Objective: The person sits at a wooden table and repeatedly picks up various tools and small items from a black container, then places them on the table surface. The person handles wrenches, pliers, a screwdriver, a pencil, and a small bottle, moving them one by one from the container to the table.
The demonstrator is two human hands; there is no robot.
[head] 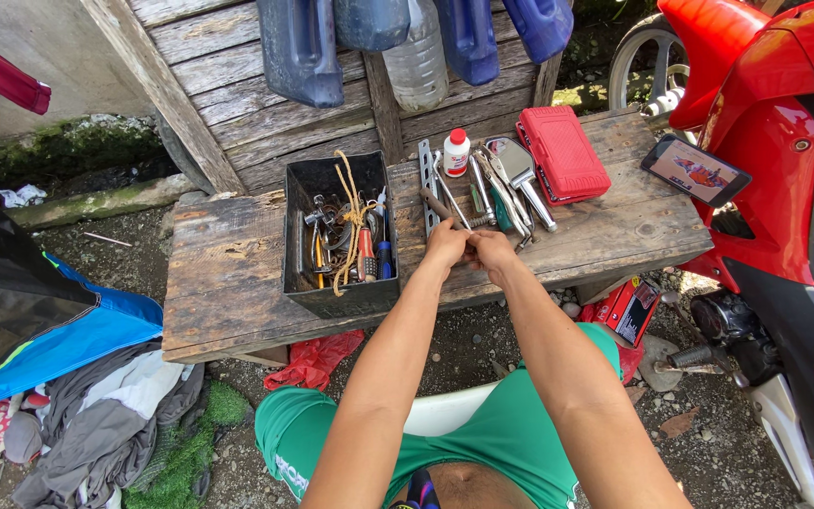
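Hands meet over weathered wooden plank bench (228,273) | left hand (446,243) and right hand (494,250) touch, fingers pinched together; what they pinch, cannot tell | loose metal tools (506,188) lie just beyond grip | dark metal toolbox (332,292) sits beside left hand | red plastic case (562,153) lies farther beyond right hand

Both hands meet at the middle of the wooden surface (228,273), near its front edge. The left hand (446,244) and the right hand (492,250) touch each other and pinch something small that cannot be made out. Just left stands a dark metal toolbox (339,294). Behind the hands lie loose tools (501,188), a small white bottle (456,154) and a red case (562,153).
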